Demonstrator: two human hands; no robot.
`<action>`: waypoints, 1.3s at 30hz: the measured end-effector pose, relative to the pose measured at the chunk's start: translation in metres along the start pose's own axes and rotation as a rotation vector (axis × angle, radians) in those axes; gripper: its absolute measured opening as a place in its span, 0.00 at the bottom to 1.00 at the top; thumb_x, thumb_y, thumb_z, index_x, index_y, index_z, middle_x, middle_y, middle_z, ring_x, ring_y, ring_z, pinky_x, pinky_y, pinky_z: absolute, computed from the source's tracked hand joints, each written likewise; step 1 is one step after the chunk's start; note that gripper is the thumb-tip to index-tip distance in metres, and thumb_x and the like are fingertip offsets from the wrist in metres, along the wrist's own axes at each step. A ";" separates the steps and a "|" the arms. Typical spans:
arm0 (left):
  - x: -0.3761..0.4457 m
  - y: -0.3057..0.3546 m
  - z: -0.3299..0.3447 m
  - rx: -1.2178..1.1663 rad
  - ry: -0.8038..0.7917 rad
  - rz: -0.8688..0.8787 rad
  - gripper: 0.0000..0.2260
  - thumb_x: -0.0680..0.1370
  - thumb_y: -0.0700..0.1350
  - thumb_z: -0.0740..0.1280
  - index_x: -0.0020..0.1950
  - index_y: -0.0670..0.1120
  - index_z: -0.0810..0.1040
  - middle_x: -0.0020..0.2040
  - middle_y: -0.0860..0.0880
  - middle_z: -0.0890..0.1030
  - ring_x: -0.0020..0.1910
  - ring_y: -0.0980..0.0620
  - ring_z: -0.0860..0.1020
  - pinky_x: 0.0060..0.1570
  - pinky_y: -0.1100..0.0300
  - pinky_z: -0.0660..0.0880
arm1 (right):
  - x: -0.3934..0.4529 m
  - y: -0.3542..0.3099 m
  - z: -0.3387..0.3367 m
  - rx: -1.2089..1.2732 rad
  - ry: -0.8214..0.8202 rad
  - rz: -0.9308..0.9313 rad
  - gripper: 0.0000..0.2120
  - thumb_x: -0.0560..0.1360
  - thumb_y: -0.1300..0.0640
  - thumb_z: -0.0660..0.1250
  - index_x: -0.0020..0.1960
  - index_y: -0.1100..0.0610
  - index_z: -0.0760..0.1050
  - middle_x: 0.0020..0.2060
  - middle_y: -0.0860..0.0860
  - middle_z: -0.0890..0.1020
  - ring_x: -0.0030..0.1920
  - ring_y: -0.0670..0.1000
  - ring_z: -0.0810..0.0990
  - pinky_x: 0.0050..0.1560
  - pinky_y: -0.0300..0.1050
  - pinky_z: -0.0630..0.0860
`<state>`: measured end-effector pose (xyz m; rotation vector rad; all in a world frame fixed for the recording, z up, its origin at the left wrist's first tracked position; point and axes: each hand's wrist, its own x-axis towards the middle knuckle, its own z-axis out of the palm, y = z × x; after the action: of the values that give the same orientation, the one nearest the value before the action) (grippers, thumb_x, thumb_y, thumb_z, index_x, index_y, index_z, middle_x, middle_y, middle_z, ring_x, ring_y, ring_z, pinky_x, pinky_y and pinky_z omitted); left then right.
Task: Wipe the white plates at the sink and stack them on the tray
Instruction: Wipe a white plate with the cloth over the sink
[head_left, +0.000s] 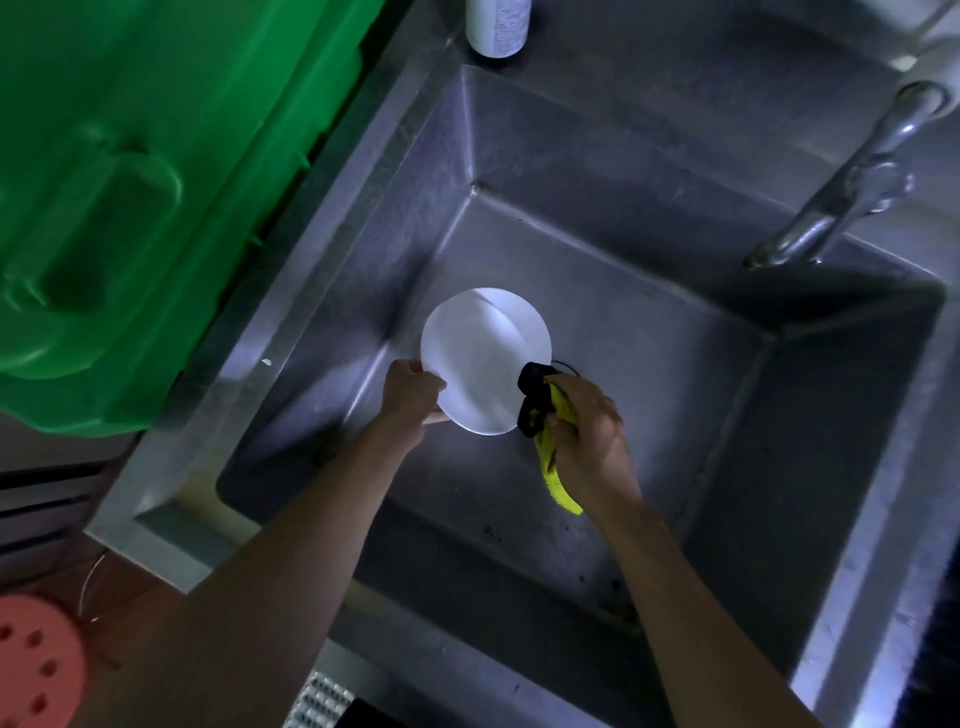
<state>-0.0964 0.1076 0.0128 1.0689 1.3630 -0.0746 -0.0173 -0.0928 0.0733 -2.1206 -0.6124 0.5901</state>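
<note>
- left hand (413, 392) pinches the white plate (483, 358) by its rim at about 8 o'clock
- plate's tilted over the sink (649, 322), long axis running 11 to 5
- right hand (592, 436) at 4 o'clock, fingers curled round a yellow-black cloth (545, 415) touching the rim

A working kitchen's wash-up corner, this: a deep stainless steel sink (597, 322) with a lever faucet (836, 208) over its far edge, a big green plastic bin (156, 208) right alongside (dim lighting throughout), and a white bottle (497, 26) on the rim.
</note>
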 end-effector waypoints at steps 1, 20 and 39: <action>-0.006 0.002 0.001 -0.017 -0.026 0.001 0.15 0.76 0.29 0.63 0.60 0.39 0.77 0.62 0.39 0.80 0.60 0.37 0.79 0.34 0.53 0.81 | -0.003 -0.001 -0.002 -0.009 -0.010 0.018 0.25 0.69 0.67 0.62 0.60 0.46 0.77 0.53 0.33 0.78 0.55 0.40 0.76 0.52 0.26 0.67; -0.159 0.027 -0.003 -0.073 -0.422 0.094 0.25 0.66 0.33 0.66 0.60 0.50 0.83 0.57 0.42 0.84 0.56 0.39 0.83 0.47 0.44 0.82 | -0.041 -0.083 -0.063 -0.081 0.019 -0.087 0.21 0.73 0.66 0.65 0.65 0.57 0.78 0.62 0.51 0.81 0.63 0.55 0.75 0.62 0.55 0.74; -0.246 0.063 -0.002 -0.098 -0.649 0.241 0.23 0.72 0.27 0.63 0.67 0.37 0.76 0.55 0.37 0.81 0.53 0.40 0.82 0.47 0.48 0.81 | -0.080 -0.103 -0.105 -0.445 0.028 -0.446 0.23 0.84 0.51 0.55 0.78 0.54 0.64 0.79 0.52 0.64 0.80 0.57 0.57 0.76 0.63 0.57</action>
<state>-0.1283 0.0154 0.2471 1.0009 0.6449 -0.1598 -0.0386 -0.1475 0.2301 -2.2780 -1.2499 0.1821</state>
